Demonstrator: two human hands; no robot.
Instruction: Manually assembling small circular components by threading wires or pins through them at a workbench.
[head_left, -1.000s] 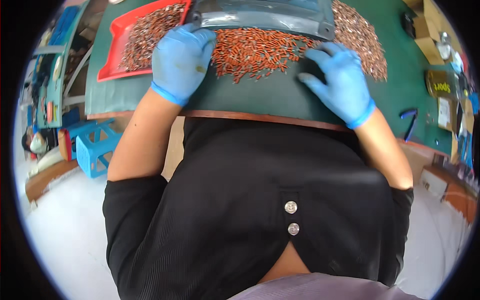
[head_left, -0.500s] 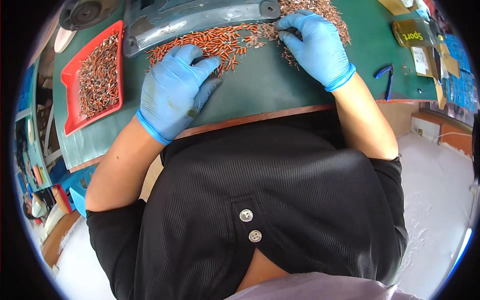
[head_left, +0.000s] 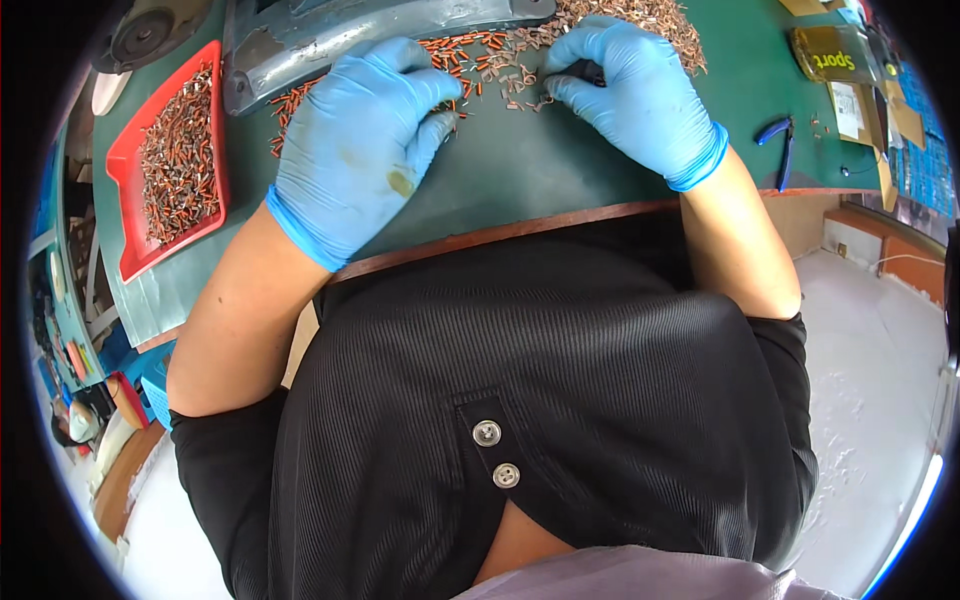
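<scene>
Together we work at the green mat-covered table (head_left: pixel 520 180), both hands in blue gloves. Our left hand (head_left: pixel 355 150) rests palm-down, fingers loosely together, on the scattered small orange-and-copper metal pieces (head_left: pixel 480 60) lying along the grey metal machine base (head_left: pixel 330 35). Our right hand (head_left: pixel 635 95) pinches a few pieces between curled fingertips. Well to the left sits a red plastic tray (head_left: pixel 125 200) holding more.

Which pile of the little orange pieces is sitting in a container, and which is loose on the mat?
The pile in the red tray, far left, is contained. The pieces under the left hand and right hand lie loose on the green mat.
</scene>
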